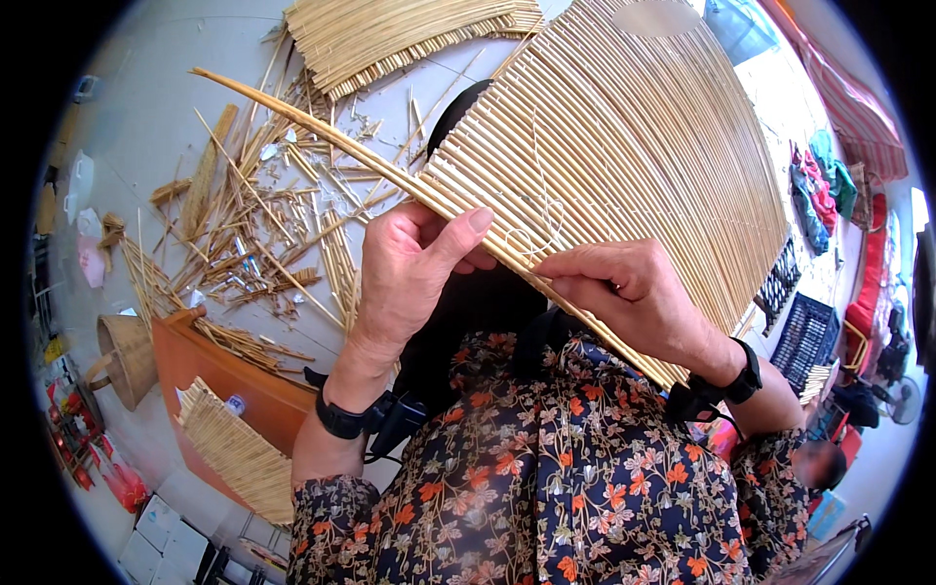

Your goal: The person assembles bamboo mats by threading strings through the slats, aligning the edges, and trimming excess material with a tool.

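A large mat of straw-coloured stalks lies slanted in front of me, its near edge running down to the right. Along that edge sits a longer stalk, whose thin end juts out to the upper left. My left hand grips this stalk and the mat's edge, thumb on top and fingers curled beneath. Loose white thread loops over the stalks between my hands. Close to the loops, my right hand is pinched at the edge; whatever its fingertips hold is too small to make out.
Broken stalks and scraps litter the floor at left. Another stalk mat lies at the far side. An orange-brown wooden piece, a small mat and a woven basket are at lower left. A dark crate stands right.
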### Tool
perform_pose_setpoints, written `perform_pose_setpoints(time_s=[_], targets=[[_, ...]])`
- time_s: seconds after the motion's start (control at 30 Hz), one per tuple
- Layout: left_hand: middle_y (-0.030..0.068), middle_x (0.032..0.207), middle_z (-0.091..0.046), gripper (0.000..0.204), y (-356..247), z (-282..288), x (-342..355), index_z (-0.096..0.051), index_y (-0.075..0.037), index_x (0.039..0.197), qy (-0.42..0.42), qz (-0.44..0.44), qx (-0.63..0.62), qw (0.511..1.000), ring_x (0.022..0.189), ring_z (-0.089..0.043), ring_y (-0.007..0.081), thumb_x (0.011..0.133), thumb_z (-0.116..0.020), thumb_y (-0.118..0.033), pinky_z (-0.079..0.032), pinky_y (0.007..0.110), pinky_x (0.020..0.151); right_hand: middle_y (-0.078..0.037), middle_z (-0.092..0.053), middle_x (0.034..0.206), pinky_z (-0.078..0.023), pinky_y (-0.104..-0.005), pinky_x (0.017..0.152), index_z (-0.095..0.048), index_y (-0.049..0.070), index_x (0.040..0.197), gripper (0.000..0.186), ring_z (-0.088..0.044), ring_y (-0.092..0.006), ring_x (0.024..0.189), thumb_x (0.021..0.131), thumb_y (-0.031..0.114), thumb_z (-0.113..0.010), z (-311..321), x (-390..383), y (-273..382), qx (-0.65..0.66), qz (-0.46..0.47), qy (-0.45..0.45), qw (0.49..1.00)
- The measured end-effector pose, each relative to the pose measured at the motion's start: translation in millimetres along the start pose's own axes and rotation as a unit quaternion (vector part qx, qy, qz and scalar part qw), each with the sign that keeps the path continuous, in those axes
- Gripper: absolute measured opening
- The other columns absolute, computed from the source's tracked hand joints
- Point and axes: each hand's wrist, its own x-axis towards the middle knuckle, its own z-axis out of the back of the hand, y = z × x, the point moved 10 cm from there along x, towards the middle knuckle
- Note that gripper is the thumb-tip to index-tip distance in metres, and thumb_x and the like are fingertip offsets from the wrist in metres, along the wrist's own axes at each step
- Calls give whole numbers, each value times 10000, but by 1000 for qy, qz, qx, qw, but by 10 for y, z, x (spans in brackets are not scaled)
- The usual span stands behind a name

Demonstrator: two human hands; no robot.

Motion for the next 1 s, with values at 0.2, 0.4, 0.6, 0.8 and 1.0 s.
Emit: perform_pose_setpoints(time_s=[0.2, 0.4, 0.6, 0.8, 1.0], targets=[[118, 878, -762, 375, 17, 12, -6, -703, 28, 1053, -4, 0, -2, 1000, 719, -732, 157, 973, -748, -335, -581, 262, 654, -107, -741, 812, -557, -291, 650, -755, 18, 1177, 216, -663, -111, 686, 994, 101, -676, -27, -12, -131, 39, -67, 27, 997], [115, 880, -759, 358, 28, 15, -12, -700, 24, 1056, -6, -4, -9, 1000, 714, -729, 154, 974, -754, -321, -578, 259, 648, -110, -766, 870, -574, -304, 695, -753, 29, 1198, 235, -696, -134, 739, 987, 110, -688, -43, 2, -154, 55, -66, 40, 996], [110, 893, -757, 362, 49, 24, -12, -690, 20, 1070, -5, -7, -13, 1000, 720, -732, 156, 970, -762, -320, -585, 261, 650, -115, -788, 980, -600, -317, 755, -757, 34, 1191, 237, -746, -178, 825, 972, 98, -695, -37, 36, -151, 45, -37, 47, 997], [110, 896, -757, 384, 51, 31, -18, -687, 21, 1074, -10, -15, -20, 1000, 715, -731, 158, 958, -774, -334, -592, 262, 645, -117, -790, 1018, -612, -318, 793, -762, 31, 1183, 233, -757, -187, 868, 967, 88, -693, -45, 60, -168, 25, -47, 63, 997], [111, 893, -756, 397, 48, 32, -13, -686, 26, 1073, -14, -13, -24, 1000, 714, -730, 158, 952, -780, -340, -591, 262, 643, -114, -792, 1014, -612, -317, 786, -770, 44, 1180, 228, -757, -184, 865, 970, 87, -690, -40, 79, -178, 47, -43, 65, 996]])
